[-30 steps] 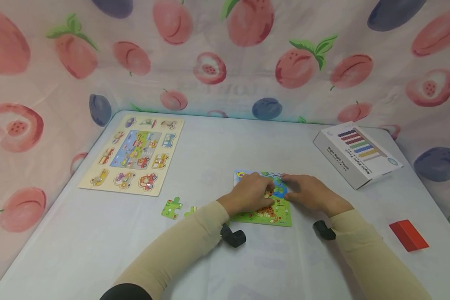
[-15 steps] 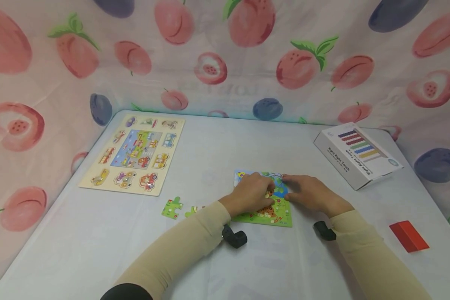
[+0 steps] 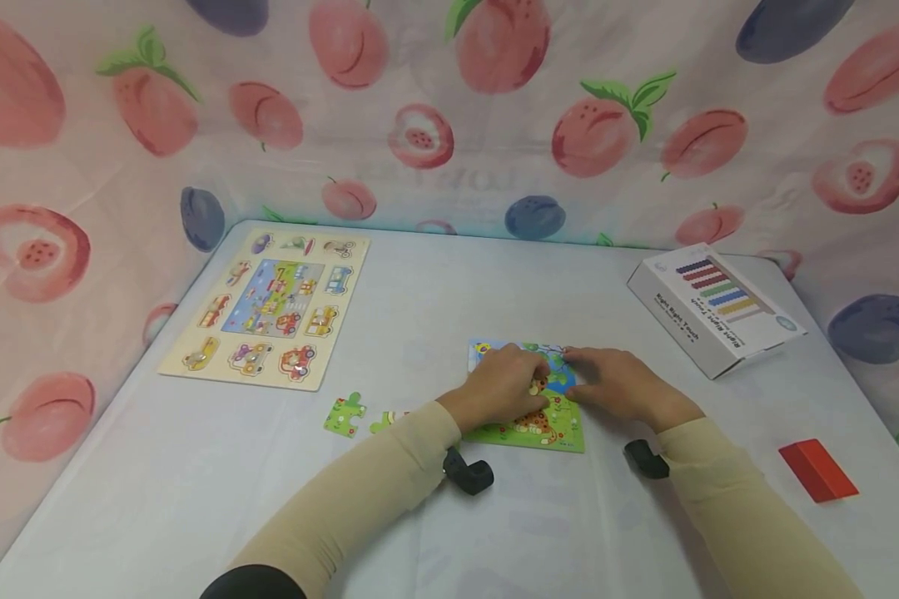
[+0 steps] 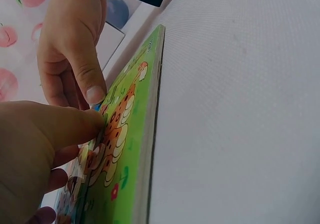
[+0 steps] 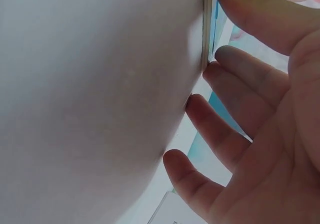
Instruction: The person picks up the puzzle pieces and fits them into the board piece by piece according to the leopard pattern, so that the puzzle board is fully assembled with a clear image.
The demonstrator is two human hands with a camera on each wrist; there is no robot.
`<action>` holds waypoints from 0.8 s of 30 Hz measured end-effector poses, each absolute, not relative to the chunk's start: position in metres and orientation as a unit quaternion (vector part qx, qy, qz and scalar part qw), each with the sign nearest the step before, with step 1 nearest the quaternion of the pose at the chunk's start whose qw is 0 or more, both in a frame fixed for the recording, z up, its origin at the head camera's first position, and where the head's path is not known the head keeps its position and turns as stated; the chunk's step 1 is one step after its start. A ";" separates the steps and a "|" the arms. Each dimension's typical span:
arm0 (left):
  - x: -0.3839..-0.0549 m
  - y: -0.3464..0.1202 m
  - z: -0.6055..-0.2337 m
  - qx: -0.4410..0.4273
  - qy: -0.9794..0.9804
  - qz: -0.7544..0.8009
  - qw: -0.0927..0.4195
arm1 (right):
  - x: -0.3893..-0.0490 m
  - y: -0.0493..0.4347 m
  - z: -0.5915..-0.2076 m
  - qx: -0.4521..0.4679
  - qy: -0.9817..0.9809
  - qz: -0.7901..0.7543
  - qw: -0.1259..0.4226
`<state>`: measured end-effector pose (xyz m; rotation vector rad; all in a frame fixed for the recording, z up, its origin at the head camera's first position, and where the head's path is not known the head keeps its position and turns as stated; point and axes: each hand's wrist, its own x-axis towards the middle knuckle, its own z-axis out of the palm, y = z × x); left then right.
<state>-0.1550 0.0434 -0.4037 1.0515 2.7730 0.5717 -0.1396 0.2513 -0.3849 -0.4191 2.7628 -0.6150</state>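
A green and blue animal jigsaw puzzle lies flat on the table, with a spotted orange animal on it. My left hand rests over its middle and hides much of the picture. In the left wrist view, the left thumb touches the puzzle's face, its other fingers bent down beside it. At the puzzle's right edge is my right hand, its thumb and fingertips touching that side. The right wrist view shows the right fingers spread and loosely bent, some resting on the tablecloth.
Left of the puzzle lie a loose green puzzle piece and another piece partly behind the left sleeve. A wooden vehicle puzzle board lies at the back left. A white box and a red block sit to the right.
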 end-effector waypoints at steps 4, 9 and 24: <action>-0.155 0.043 -0.403 0.353 0.912 0.200 0.060 | -0.140 0.249 -0.385 -0.139 0.959 -0.208 0.136; -0.155 0.036 -0.404 0.371 0.900 0.223 0.055 | -0.140 0.247 -0.384 -0.133 0.960 -0.207 0.135; -0.147 -0.015 -0.393 0.334 0.909 0.235 0.087 | -0.140 0.246 -0.386 -0.138 0.961 -0.204 0.122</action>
